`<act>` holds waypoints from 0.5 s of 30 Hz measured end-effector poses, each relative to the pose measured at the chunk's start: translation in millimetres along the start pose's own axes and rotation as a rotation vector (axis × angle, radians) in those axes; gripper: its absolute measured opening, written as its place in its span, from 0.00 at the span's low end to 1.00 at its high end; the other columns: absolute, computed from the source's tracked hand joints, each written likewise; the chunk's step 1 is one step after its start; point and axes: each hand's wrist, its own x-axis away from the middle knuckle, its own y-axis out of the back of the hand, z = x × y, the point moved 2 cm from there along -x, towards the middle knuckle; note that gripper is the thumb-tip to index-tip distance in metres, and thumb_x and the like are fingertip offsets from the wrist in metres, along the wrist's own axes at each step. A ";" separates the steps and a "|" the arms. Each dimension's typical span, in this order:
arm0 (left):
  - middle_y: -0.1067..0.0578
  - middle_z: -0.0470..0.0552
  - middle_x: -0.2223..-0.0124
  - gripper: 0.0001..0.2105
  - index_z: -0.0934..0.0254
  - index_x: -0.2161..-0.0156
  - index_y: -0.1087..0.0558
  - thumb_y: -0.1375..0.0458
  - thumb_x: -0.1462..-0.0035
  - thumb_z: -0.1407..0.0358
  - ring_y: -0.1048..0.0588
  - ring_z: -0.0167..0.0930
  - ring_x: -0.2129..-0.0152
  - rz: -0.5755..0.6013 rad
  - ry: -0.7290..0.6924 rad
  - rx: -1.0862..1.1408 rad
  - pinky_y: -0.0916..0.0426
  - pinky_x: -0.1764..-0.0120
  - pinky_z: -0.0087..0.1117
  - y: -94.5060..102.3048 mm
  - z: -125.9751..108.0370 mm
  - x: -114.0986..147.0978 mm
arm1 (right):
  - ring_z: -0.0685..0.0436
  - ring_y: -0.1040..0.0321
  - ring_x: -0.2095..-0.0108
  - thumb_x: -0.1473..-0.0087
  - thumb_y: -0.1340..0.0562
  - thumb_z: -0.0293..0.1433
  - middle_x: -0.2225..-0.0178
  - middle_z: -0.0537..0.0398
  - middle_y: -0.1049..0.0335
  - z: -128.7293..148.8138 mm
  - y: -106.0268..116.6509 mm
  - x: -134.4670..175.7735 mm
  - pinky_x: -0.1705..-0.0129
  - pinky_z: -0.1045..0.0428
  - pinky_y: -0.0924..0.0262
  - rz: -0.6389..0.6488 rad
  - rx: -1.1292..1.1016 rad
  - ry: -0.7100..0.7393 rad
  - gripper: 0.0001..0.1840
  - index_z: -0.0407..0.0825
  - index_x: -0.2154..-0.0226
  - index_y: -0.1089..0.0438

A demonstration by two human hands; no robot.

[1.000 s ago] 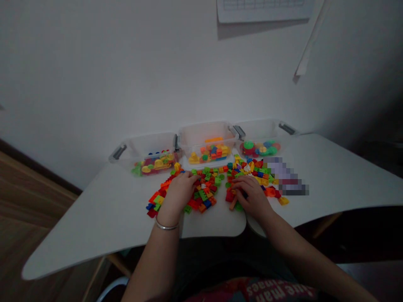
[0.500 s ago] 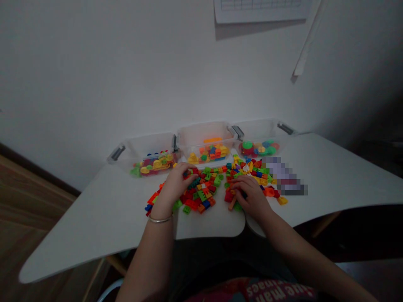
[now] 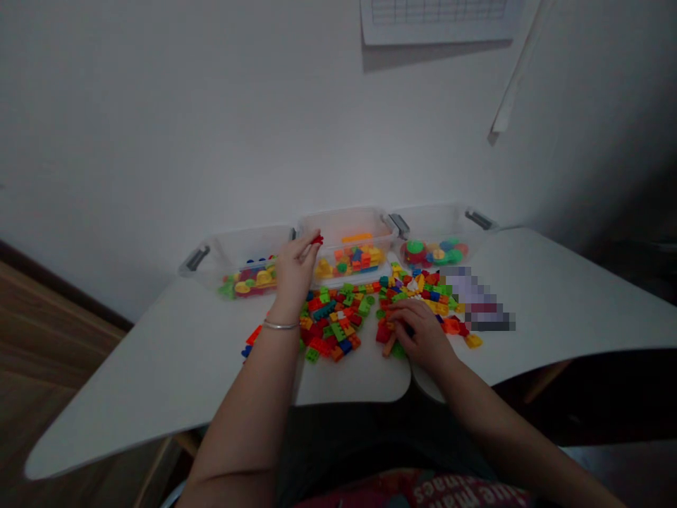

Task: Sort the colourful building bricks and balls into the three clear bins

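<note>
My left hand (image 3: 296, 264) is raised over the near rim of the middle clear bin (image 3: 346, 212), pinching a small red building brick (image 3: 318, 240) at its fingertips. Below it spreads a pile of mixed building bricks (image 3: 336, 328) in red, green, orange and blue. At the right part of the pile, my right hand (image 3: 420, 330) rests with curled fingers among red and orange bricks. What its fingertips close on, if anything, is hidden.
A left bin (image 3: 248, 243) and a right bin (image 3: 431, 215) flank the middle one against the wall, each with colourful plastic pieces inside. A pixelated object (image 3: 479, 300) lies right of the pile. The white table (image 3: 159, 374) has a curved front edge.
My left hand has lifted from the pile and moved forward to the middle bin with a red building brick. My right hand has stayed at nearly the same spot.
</note>
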 end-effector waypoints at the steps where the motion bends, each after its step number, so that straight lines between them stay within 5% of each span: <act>1: 0.20 0.50 0.52 0.13 0.58 0.52 0.22 0.45 0.38 0.65 0.23 0.33 0.53 0.041 -0.035 -0.038 0.32 0.45 0.41 -4.6 -0.7 -3.5 | 0.38 0.30 0.56 0.46 0.42 0.24 0.59 0.48 0.26 0.1 -0.2 0.2 0.52 0.39 0.36 -0.002 0.002 0.001 0.09 0.50 0.67 0.27; 9: 0.20 0.51 0.51 0.17 0.60 0.47 0.26 0.50 0.37 0.69 0.24 0.37 0.54 0.175 -0.050 -0.317 0.38 0.42 0.46 -25.3 -9.1 -12.6 | 0.39 0.31 0.55 0.45 0.42 0.24 0.59 0.48 0.25 1.0 -0.2 -0.5 0.52 0.40 0.36 0.023 0.025 0.017 0.08 0.50 0.67 0.28; 15: 0.21 0.57 0.52 0.19 0.65 0.45 0.28 0.49 0.37 0.62 0.25 0.41 0.55 0.256 -0.064 -0.491 0.39 0.43 0.46 -24.9 -15.5 -9.7 | 0.39 0.31 0.56 0.45 0.42 0.24 0.60 0.48 0.25 1.7 -1.5 0.0 0.52 0.40 0.35 0.031 0.011 0.017 0.08 0.51 0.67 0.28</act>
